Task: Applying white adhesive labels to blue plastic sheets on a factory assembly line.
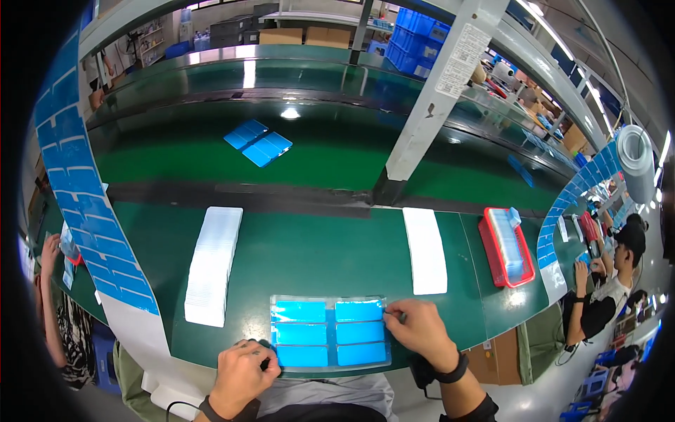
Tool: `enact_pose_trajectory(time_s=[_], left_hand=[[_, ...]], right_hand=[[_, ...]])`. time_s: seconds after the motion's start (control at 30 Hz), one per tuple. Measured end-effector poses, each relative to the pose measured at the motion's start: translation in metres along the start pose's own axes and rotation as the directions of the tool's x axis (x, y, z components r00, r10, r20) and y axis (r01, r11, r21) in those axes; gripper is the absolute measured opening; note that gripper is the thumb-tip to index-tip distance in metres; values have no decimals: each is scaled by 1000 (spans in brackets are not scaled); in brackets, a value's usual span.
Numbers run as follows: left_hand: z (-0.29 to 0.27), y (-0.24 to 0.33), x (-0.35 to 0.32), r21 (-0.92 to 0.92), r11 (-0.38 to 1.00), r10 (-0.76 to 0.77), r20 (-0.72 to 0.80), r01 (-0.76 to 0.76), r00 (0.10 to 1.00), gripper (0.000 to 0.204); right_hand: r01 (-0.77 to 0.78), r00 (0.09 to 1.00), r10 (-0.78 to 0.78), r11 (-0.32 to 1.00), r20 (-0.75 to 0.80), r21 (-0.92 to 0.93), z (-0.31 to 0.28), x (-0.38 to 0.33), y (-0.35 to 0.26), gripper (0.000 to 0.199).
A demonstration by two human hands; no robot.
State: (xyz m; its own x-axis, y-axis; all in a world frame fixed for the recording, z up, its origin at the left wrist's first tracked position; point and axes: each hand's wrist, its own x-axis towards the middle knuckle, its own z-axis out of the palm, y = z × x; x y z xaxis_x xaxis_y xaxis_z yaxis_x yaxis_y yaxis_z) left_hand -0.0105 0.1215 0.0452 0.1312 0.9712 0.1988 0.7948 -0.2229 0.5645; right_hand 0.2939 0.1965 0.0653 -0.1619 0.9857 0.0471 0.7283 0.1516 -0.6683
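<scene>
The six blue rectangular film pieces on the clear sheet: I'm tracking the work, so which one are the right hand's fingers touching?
The top-right blue film piece, in the right column's upper row; the right hand pinches its upper right corner. The other five lie untouched.

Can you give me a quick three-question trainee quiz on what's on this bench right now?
1. True or false: the sheet under the hands carries six blue labels.
2. Which hand touches the sheet's top corner: A) left hand B) right hand?
3. What colour is the tray to the right of the white stack?

Key: 1 true; 2 B; 3 red.
</scene>
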Motion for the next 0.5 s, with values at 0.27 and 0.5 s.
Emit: enact_pose_trajectory(time_s=[0.27, 0.5], left_hand=[[9, -6, -7, 39, 999, 27, -81, -24, 996, 4], [10, -8, -8, -10, 999, -40, -66, 39, 997, 3]], right_hand=[[-67, 997, 69, 995, 26, -79, 3, -8, 9, 14], [-63, 996, 60, 997, 60, 44, 5, -58, -5, 9]])
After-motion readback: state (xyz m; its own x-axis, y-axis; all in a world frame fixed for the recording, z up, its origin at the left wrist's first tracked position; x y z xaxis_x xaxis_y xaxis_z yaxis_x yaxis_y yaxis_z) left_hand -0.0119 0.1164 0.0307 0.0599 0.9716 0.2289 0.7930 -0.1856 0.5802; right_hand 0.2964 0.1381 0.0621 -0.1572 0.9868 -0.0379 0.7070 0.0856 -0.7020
